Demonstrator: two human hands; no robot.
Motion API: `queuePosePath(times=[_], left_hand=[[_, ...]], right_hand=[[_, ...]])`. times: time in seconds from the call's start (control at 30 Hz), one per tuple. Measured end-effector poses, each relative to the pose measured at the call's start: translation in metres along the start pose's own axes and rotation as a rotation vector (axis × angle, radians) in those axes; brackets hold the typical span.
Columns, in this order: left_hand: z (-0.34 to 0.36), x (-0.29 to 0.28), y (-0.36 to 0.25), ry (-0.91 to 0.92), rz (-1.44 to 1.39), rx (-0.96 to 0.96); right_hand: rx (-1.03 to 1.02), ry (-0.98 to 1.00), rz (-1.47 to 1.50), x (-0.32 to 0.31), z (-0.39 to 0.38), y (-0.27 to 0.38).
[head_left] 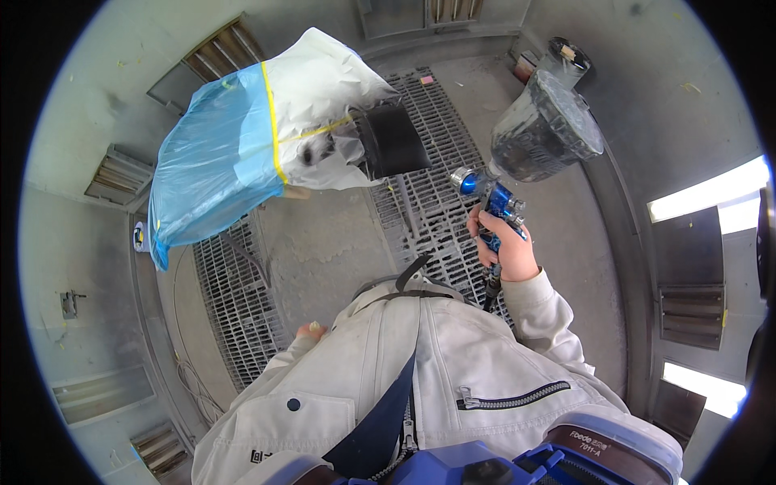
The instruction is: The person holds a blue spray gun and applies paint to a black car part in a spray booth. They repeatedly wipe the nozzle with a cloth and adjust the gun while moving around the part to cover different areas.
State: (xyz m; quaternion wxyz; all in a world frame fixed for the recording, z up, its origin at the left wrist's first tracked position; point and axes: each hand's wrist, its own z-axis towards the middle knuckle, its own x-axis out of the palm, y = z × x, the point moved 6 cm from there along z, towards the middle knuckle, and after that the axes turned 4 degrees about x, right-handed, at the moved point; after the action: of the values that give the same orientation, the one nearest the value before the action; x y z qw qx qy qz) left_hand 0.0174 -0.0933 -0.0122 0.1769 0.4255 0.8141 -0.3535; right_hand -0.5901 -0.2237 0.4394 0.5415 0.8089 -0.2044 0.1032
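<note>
My right hand [515, 249] is wrapped round the grip of a blue and silver spray gun [499, 196], out in front of me to the right. A large paint-smeared grey cup [535, 133] sits on top of the gun. A hose runs down from the gun's handle. Left of the gun's nozzle, and apart from it, is a glossy black panel [394, 139] on a masked piece. Blue plastic film [222, 153] and white sheeting [311, 85] joined by yellow tape cover the rest. My left hand [311, 331] hangs low beside my jacket, mostly hidden, its fingers unclear.
Metal floor gratings [234, 307] run along both sides of a grey floor strip [323, 234]. Paint cans [568, 61] stand by the far right wall. A loose cable [192, 380] lies near the left wall. Vents and bright lights line the walls. A blue respirator [477, 465] shows at the lower edge.
</note>
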Motion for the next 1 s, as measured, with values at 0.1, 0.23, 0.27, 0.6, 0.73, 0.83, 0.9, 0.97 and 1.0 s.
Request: queuePosePath(times=[0.1, 0.23, 0.27, 0.6, 0.73, 0.83, 0.9, 0.97, 1.0], left_hand=[[-0.003, 0.001, -0.008, -0.007, 0.122, -0.091], [-0.018, -0.006, -0.027, -0.014, 0.147, -0.131], [-0.021, -0.008, -0.03, -0.015, 0.151, -0.129], [-0.019, 0.004, -0.031, 0.048, 0.266, -0.169], [-0.02, 0.003, -0.029, 0.047, 0.208, -0.18], [-0.017, 0.003, -0.023, -0.029, 0.138, -0.152], [-0.012, 0.004, -0.016, -0.055, -0.035, -0.115], [-0.01, 0.005, -0.009, -0.06, -0.162, -0.109], [-0.01, 0.006, -0.005, -0.052, -0.204, -0.12]], right_hand=[[0.007, 0.001, -0.001, -0.002, 0.001, 0.0], [0.002, 0.013, 0.011, -0.003, 0.001, 0.0], [0.008, -0.003, 0.011, -0.004, 0.001, 0.0], [0.023, 0.02, -0.008, -0.003, 0.002, 0.001], [0.001, 0.036, -0.007, -0.001, 0.001, 0.002], [-0.006, 0.04, -0.002, -0.001, 0.001, 0.003], [0.005, 0.018, 0.0, -0.002, 0.001, 0.002], [0.006, 0.017, 0.002, -0.002, 0.001, 0.001], [0.007, 0.016, 0.002, -0.002, 0.0, 0.001]])
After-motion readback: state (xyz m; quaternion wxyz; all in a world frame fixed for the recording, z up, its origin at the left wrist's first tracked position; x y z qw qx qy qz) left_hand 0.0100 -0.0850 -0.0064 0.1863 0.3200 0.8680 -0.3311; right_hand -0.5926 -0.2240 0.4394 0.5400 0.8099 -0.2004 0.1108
